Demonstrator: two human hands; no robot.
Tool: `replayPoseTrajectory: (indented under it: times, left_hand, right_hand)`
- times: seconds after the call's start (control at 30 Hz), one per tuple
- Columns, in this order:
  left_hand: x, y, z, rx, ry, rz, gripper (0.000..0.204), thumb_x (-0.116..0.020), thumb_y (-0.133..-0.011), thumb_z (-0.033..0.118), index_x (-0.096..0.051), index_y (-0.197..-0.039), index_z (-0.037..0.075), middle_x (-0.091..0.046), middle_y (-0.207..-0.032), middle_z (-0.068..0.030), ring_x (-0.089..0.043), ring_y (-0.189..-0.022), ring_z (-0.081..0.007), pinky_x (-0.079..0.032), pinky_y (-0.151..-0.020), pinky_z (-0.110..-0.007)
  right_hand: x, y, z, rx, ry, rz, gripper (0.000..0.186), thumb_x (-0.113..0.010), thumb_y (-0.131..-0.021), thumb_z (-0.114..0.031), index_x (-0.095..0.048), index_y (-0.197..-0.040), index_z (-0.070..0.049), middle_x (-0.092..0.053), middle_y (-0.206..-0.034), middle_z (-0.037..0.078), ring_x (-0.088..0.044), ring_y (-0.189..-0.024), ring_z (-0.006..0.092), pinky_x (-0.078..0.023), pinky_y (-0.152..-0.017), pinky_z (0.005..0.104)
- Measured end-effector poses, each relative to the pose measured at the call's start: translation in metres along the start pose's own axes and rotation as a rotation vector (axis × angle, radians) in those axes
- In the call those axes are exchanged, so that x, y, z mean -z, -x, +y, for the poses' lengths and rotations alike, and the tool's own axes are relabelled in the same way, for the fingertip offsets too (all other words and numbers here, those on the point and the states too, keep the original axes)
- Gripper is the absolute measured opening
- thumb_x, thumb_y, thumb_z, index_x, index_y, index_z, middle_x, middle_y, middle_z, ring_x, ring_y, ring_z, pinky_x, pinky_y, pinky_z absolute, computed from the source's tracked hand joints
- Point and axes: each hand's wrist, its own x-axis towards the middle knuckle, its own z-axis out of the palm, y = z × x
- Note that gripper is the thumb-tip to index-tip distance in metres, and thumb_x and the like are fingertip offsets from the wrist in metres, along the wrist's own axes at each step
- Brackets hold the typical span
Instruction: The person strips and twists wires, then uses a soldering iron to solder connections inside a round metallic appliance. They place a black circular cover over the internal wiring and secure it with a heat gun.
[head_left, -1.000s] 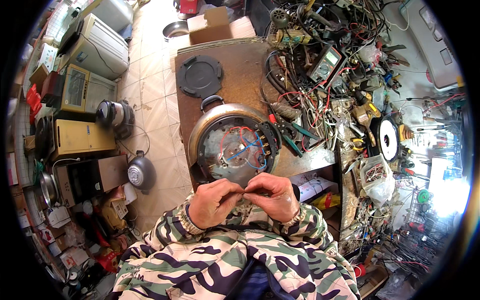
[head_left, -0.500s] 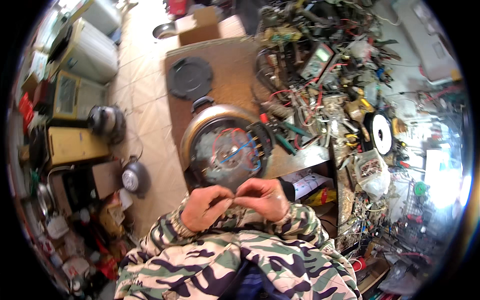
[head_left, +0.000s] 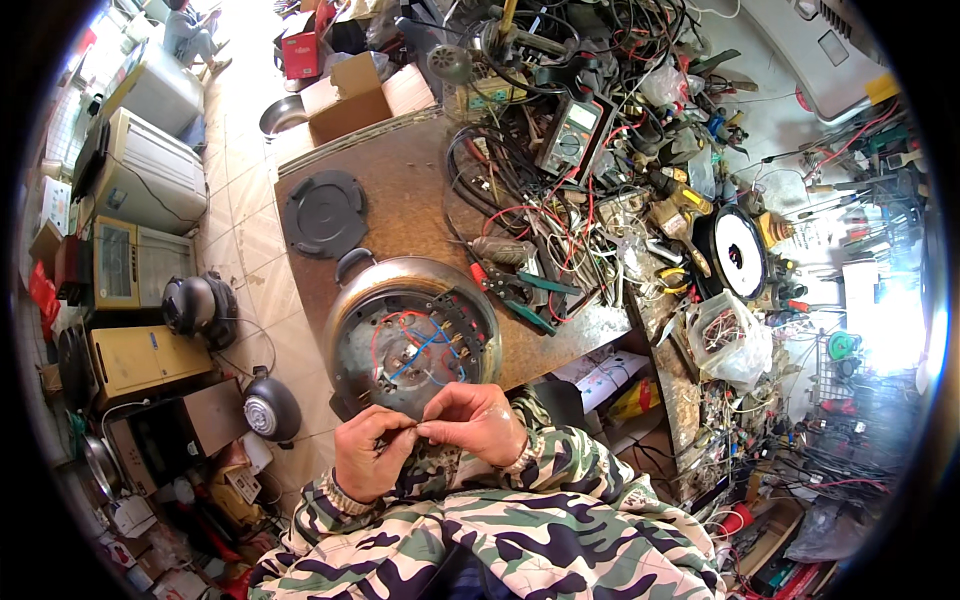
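The rust-brown counter (head_left: 400, 200) bears a round metal pan (head_left: 400, 269), its underside open to show red and blue wires (head_left: 418, 357). With the pan as the centre of the dial, its black loop handle (head_left: 353, 262) sits at 11 o'clock, and a black round cover (head_left: 326, 213) lies flat beyond it. Green-handled pliers (head_left: 548, 284) rest at 2 o'clock, a multimeter (head_left: 573, 133) at 1 o'clock among heaped cables, and a clear plastic bag (head_left: 735, 350) at 3 o'clock. On the tiled floor (head_left: 255, 205), a dark pot (head_left: 275, 408) lies at 8 o'clock and a cooker (head_left: 200, 305) at 9; an open cardboard box (head_left: 350, 100) stands between 11 and 12.

Compared with a second ago, the view has swung, so the counter and pan sit lower and further left in it, and a seated person (head_left: 190, 35) has come into sight far off at 11 o'clock. The hands keep much the same pose at the pan's near side.

The left hand (head_left: 372, 455) is between 6 and 7 o'clock, the right hand (head_left: 475, 425) at 5. Each is curled, thumb and forefinger drawn together, and their fingertips meet at 6 o'clock before the pan's near rim. Whether they grip some tiny piece cannot be told
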Motion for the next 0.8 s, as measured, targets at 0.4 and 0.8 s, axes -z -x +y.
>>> replayPoseTrajectory:
  times: [0.4, 0.8]
  left_hand:
    - [-0.008, 0.009, -0.008, 0.399, 0.357, 0.232, 0.011, -0.068, -0.098, 0.003, -0.070, -0.104, -0.006, -0.069, -0.079, -0.0038, -0.065, -0.065, -0.0078, -0.051, -0.060, -0.021]
    - [-0.010, 0.016, -0.005, 0.419, 0.358, 0.306, 0.013, -0.069, -0.098, 0.003, -0.069, -0.106, -0.007, -0.069, -0.084, -0.0040, -0.063, -0.069, -0.0081, -0.051, -0.063, -0.023]
  right_hand:
    - [0.176, -0.065, -0.022, 0.402, 1.722, 0.603, 0.091, -0.089, -0.074, -0.029, -0.046, -0.149, -0.002, -0.049, -0.146, 0.025, -0.044, -0.139, 0.0427, -0.037, -0.115, 0.0542]
    - [0.249, -0.118, -0.036, 0.403, 1.831, 0.747, 0.094, -0.088, -0.069, -0.034, -0.045, -0.144, 0.003, -0.052, -0.141, 0.022, -0.050, -0.131, 0.0424, -0.039, -0.112, 0.0558]
